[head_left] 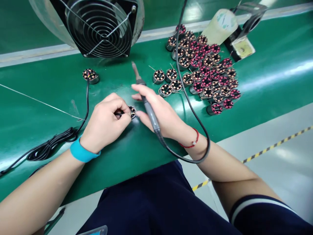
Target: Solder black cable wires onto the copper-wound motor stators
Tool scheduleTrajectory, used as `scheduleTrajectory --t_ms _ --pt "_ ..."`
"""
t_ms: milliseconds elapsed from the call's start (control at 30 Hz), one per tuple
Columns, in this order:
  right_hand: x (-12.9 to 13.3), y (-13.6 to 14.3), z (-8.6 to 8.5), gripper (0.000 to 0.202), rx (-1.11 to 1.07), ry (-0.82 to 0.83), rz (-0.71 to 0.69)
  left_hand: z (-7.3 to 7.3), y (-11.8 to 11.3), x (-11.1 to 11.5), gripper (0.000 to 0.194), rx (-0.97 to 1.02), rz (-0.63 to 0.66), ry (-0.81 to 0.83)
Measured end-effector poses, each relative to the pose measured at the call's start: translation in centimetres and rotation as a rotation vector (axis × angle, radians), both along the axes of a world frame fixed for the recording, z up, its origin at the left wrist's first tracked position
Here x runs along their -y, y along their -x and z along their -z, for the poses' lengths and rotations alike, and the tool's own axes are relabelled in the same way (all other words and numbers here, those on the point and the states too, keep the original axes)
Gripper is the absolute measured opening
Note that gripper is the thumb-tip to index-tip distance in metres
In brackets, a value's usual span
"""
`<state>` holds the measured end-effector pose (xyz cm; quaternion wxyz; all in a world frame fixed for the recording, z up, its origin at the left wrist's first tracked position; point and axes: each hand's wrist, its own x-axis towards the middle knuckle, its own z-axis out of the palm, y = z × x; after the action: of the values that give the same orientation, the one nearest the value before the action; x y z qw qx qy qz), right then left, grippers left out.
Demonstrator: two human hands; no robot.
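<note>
My left hand [107,119] is closed in a pinch over a small round motor stator [133,112] on the green bench. A bit of black cable [118,115] shows between its thumb and fingers; the fingertips partly hide the stator. A soldering iron [150,114] lies in the crook of my right hand [162,112], its tip pointing away from me and up off the stator. The thumb and fingers of that hand reach to the stator's right side. Farther back on the left stands another stator [90,75] with a black cable joined to its top.
Several copper-wound stators [205,71] stand grouped at the right. Behind them are a roll of tape [221,26] and an iron stand with a sponge [243,48]. A fan [104,34] faces me. Coiled cable [52,143] and a strand of solder wire [41,101] lie left. The iron's cord [187,88] loops past my right wrist.
</note>
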<state>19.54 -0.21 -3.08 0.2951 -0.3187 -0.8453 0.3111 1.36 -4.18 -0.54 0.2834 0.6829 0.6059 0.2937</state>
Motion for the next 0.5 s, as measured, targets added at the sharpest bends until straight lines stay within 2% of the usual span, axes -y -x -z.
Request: scheduleTrajectory --t_ms 133,300,500 --pt "1.8 -1.9 -1.3 0.041 -0.145 0.007 0.124 0.2 -0.3 0.1 0.015 -0.015 -0.014 0.008" --pt "4.9 -2.8 -0.1 0.033 -0.343 -0.092 0.304 0.6 -0.5 0.4 0.015 -0.044 -0.037 -0.067" --pt "5.9 -3.0 0.0 0.016 -0.429 -0.092 0.329 0.9 -0.4 0.5 0.017 -0.077 -0.039 -0.141"
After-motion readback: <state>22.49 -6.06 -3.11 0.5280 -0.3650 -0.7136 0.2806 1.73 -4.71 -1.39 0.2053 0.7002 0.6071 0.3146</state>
